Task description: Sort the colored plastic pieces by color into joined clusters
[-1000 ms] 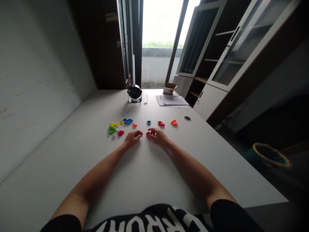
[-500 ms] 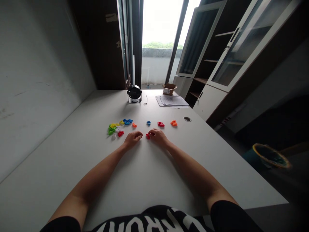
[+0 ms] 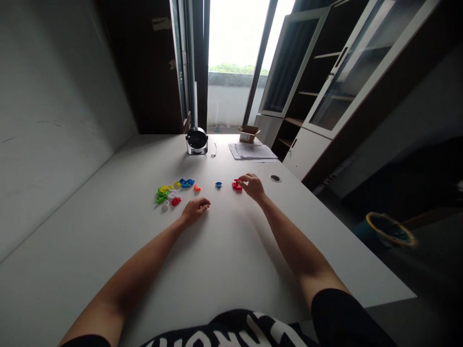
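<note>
Smooth white tabletop (image 3: 224,270) bears chunky red plastic pieces (image 3: 236,187).

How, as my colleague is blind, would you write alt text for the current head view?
A person's right hand is at red pieces on a white table; the left hand, nothing visible in it, is nearer the camera. A blue piece and a multicoloured cluster lie left of the red pieces.

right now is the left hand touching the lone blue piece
Apart: the head view shows a strip of white tabletop between the left hand and the lone blue piece.
</note>
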`<state>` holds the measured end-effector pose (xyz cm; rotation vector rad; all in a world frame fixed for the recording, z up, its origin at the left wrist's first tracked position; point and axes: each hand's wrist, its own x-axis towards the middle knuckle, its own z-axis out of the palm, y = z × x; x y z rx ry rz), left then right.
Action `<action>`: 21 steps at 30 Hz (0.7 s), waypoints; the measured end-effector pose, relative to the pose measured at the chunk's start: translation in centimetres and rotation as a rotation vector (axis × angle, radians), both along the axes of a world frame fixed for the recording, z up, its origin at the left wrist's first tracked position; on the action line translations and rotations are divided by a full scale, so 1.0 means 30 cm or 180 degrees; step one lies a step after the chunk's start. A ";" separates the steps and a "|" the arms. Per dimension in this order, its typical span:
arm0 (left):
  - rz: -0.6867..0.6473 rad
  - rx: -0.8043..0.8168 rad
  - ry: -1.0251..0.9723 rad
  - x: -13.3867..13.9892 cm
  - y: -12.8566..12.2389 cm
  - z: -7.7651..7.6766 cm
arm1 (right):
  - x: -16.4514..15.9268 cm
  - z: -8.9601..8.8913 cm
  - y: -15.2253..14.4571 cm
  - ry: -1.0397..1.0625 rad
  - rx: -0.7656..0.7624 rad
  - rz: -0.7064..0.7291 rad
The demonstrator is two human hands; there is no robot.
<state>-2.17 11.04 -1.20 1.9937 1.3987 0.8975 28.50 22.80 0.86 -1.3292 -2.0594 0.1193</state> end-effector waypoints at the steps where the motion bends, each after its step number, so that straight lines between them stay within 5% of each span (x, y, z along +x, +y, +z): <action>1: 0.0006 0.0018 0.0005 0.000 0.001 -0.002 | 0.032 0.008 0.033 -0.0045 0.0018 -0.0104; 7: -0.0019 0.0052 0.0010 0.000 0.004 -0.011 | 0.133 -0.002 0.164 -0.0417 -0.0355 -0.0133; 21: -0.0076 0.0077 0.0071 0.004 0.006 -0.015 | 0.134 -0.069 0.260 -0.0741 -0.0497 0.0230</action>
